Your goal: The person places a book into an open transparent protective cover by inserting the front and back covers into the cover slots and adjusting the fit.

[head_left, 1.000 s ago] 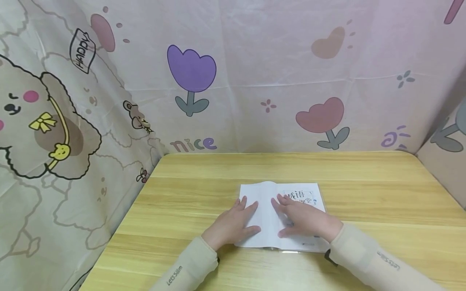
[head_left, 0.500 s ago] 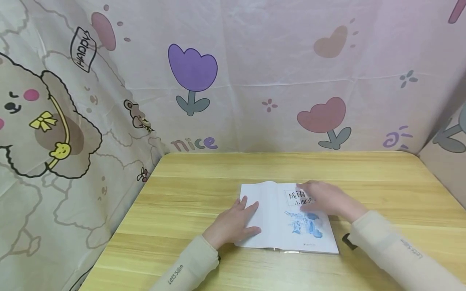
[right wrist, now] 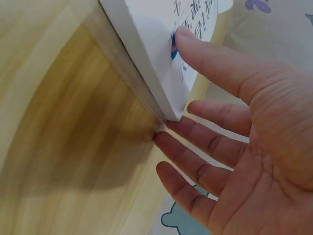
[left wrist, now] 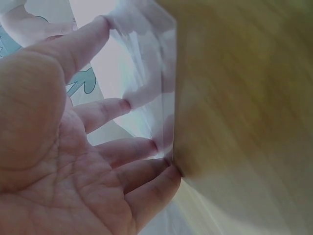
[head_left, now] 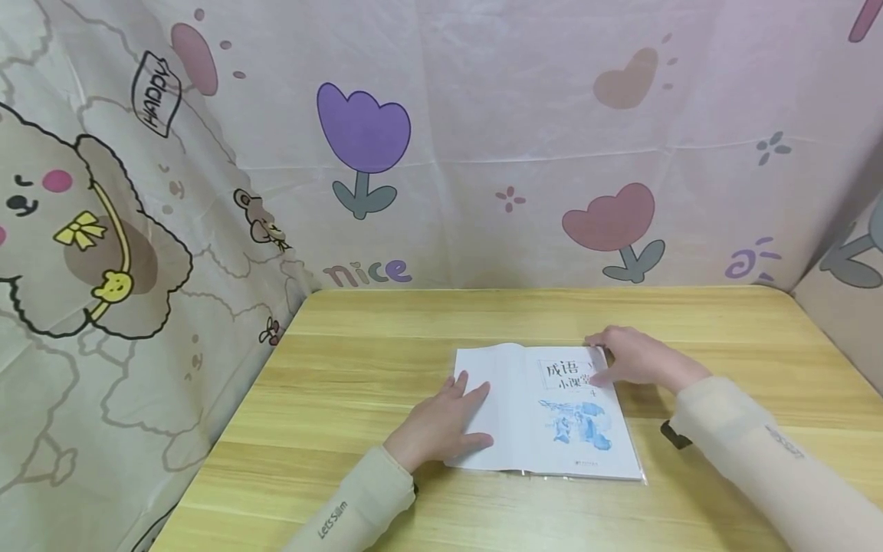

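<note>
An open book [head_left: 562,456] lies flat on the table, with a blank left page [head_left: 486,364] and a title page with dark characters and a blue drawing on the right. My left hand [head_left: 441,422] rests spread on the blank page. In the left wrist view its fingertips touch a clear, glossy cover flap [left wrist: 164,63]. At the book's far right corner is my right hand [head_left: 638,360]. The right wrist view has its thumb on the title page [right wrist: 193,22], while loosely extended fingers [right wrist: 193,156] reach the corner and the table beside it.
The wooden table [head_left: 359,345] extends around the book on every side. Behind it hangs a pale curtain [head_left: 476,100] printed with flowers, and another printed cloth [head_left: 228,368] runs along the left edge.
My right hand has left the middle of the title page, moving right to the far right corner and uncovering the blue drawing. My left hand has stayed on the left page.
</note>
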A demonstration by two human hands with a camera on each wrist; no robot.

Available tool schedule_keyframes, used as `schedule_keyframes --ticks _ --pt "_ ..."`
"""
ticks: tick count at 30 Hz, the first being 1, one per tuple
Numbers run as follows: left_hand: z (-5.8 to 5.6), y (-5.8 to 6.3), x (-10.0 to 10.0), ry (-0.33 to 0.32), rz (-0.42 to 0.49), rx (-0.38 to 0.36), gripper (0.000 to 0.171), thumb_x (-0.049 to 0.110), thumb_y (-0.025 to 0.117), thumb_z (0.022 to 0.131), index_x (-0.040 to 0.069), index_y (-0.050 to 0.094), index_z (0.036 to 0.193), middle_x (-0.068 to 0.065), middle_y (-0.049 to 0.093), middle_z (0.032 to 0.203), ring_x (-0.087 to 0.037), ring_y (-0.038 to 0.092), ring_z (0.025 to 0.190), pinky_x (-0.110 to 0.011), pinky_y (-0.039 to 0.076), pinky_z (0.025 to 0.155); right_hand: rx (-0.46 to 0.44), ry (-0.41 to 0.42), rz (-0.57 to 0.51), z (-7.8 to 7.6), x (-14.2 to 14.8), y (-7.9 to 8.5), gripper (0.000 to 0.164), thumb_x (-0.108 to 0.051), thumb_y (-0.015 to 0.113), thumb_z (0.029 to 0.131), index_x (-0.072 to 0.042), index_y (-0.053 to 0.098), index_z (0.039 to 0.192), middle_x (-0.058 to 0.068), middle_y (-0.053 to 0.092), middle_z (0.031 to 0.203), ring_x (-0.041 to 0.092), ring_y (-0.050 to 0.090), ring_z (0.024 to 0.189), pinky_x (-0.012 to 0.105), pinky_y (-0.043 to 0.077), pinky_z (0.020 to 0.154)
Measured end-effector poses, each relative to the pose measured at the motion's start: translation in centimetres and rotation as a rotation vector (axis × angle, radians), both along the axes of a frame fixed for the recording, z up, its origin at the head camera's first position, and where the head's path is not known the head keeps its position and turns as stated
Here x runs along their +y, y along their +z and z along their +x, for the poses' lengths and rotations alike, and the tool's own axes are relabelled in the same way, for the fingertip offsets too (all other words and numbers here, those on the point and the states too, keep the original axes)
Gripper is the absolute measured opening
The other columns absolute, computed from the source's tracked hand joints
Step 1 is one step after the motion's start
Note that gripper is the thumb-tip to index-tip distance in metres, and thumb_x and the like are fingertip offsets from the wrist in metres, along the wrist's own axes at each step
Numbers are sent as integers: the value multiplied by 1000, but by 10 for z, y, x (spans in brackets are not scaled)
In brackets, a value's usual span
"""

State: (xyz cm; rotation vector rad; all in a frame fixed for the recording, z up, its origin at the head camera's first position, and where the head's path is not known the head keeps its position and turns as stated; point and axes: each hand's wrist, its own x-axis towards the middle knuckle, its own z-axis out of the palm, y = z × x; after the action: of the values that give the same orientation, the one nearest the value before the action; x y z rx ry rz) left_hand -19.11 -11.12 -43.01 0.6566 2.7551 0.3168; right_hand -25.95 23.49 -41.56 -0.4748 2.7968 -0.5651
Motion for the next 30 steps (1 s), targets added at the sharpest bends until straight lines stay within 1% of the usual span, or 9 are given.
schedule_keyframes --ticks 5,8,10,12,18,21,25,27,30 --pt "1 0 0 -7 -4 8 82 53 75 98 20 43 166 -22 31 175 -46 33 161 -63 47 119 -28 -18 -4 -2 0 1 79 -25 96 80 8 62 144 23 67 121 28 60 96 52 60 94" --pt "1 0 1 -12 -5 12 82 52 75 98 20 42 166 -23 31 175 -46 34 161 -63 48 119 -22 -23 -5 -4 0 1 79 -23 97 79 7 63 143 23 65 119 28 57 95 44 57 86" --pt "1 0 1 -12 -6 14 82 52 75 98 20 42 166 -23 31 174 -46 34 161 -63 48 118 -8 -26 -1 -5 -1 0 77 -22 97 79 6 64 142 23 63 119 29 56 96 42 55 83" --pt "1 0 1 -11 -7 16 82 52 75 98 20 43 166 -23 32 174 -46 34 161 -63 49 118 5 -34 3 -5 -2 0 75 -23 97 78 5 66 141 23 63 121 31 56 100 44 55 86" --pt "1 0 1 -10 -11 18 82 53 75 98 20 43 166 -23 32 174 -46 34 160 -63 49 117 15 -45 -14 -4 -3 0 70 -22 98 77 1 68 135 24 63 125 37 57 109 58 55 99" --pt "1 0 1 -13 -15 21 82 52 75 98 19 43 166 -24 32 174 -47 35 160 -63 50 117 15 -49 -22 -3 -4 1 70 -22 98 77 0 68 136 22 63 124 35 57 107 55 56 96" --pt "1 -1 2 -13 -16 21 82 52 75 98 19 43 166 -24 32 174 -47 35 160 -63 50 117 22 -54 -30 -2 -5 0 69 -21 98 77 0 68 136 21 62 122 34 57 106 54 55 96" --pt "1 -1 2 -11 -15 20 82 52 75 98 19 43 166 -24 32 174 -47 35 160 -63 50 117 27 -58 -31 -1 -6 0 69 -20 98 76 0 69 135 20 62 121 35 56 107 57 55 98" --pt "2 -1 2 -11 -12 23 82 52 75 98 19 43 166 -24 32 174 -47 35 160 -63 50 116 39 -58 -30 -1 -7 -1 67 -19 98 76 0 69 134 19 62 119 34 56 106 55 55 96"
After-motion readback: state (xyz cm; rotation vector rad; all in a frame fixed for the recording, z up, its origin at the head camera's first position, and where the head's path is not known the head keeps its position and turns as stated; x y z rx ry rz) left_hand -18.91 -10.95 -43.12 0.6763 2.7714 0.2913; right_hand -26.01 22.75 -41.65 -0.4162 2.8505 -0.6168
